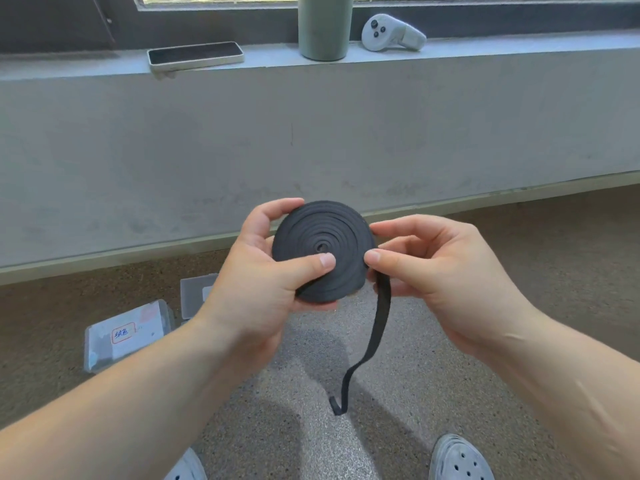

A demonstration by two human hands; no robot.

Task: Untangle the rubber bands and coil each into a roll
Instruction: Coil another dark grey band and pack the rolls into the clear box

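Observation:
A flat black band is wound into a round coil [323, 249] held up in front of me. My left hand [263, 271] grips the coil, thumb pressed on its face near the centre, fingers curled behind and over its top edge. My right hand [440, 268] pinches the band at the coil's right edge between thumb and forefinger. From that pinch a loose tail [375, 337] hangs down, bends left and ends in a small curl above the floor.
Two clear plastic boxes [128, 336] lie on the speckled floor at the lower left. On the window ledge stand a phone [195, 56], a grey-green bottle [325, 26] and a white controller [391, 32]. My shoes [460, 459] show at the bottom edge.

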